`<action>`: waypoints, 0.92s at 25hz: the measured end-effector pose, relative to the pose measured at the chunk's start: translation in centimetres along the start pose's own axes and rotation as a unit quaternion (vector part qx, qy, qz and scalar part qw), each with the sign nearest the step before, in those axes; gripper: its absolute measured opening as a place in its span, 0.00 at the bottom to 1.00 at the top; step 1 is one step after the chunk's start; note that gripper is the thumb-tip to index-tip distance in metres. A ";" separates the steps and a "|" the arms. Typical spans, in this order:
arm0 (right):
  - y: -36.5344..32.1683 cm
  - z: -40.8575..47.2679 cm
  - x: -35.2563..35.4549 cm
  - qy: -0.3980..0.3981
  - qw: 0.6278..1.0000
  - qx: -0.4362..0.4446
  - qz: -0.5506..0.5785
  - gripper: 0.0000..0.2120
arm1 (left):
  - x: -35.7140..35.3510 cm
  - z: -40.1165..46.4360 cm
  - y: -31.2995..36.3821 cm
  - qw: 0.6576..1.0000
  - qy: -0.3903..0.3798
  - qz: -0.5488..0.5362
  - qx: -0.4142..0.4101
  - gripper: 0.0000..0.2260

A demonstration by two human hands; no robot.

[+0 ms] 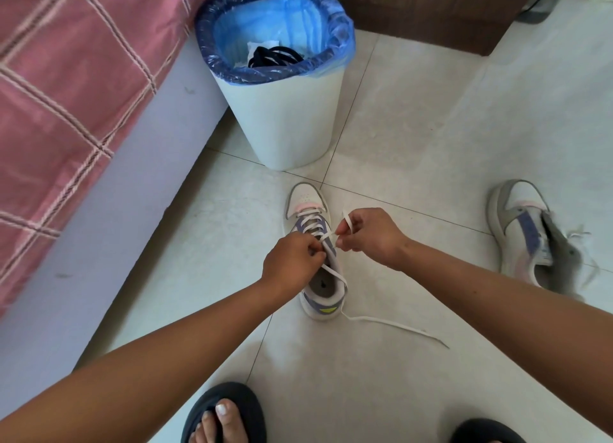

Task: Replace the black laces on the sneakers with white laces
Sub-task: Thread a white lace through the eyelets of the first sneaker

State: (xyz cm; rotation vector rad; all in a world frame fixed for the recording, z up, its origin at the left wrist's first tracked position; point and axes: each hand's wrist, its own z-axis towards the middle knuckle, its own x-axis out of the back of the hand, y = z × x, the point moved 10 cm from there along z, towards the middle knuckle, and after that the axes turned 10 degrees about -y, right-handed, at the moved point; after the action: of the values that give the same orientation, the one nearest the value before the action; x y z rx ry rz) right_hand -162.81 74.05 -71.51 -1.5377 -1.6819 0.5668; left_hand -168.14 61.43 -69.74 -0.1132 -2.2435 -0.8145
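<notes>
A white and purple sneaker (306, 200) stands on the floor in the middle, toe pointing away, with a white lace (311, 223) crossed through its lower eyelets. My left hand (290, 263) pinches the lace at the sneaker's left upper eyelets. My right hand (373, 235) holds the other end of the lace, looped over a finger, just right of the tongue. A loose lace end (398, 325) trails over the floor to the right. The second sneaker (527, 237) lies at the right with a white lace in it. Black laces (275, 56) lie inside the bin.
A white waste bin (282, 117) with a blue liner stands just beyond the sneaker. A bed with a pink checked cover (66, 87) fills the left. Brown wooden furniture (431, 8) is at the back. My feet in dark slippers (225, 412) are at the bottom edge.
</notes>
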 end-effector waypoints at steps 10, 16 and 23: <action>-3.4 0.0 -0.9 -0.001 0.971 0.048 -0.236 0.10 | -0.5 0.4 -0.8 0.999 0.000 -0.052 -0.005 0.05; -1.9 0.4 -0.8 -0.014 0.996 0.027 -0.084 0.11 | -0.6 0.6 -0.9 0.998 0.003 -0.065 -0.007 0.06; 0.6 -0.1 -0.8 0.068 0.996 0.021 0.061 0.12 | -0.6 0.5 -0.5 0.998 0.015 -0.062 -0.018 0.07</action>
State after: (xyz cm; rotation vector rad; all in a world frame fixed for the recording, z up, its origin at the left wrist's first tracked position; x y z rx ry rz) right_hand -162.38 73.35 -72.14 -1.6190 -1.4736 0.5442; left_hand -168.21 61.40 -70.68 0.0215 -2.2259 -0.9177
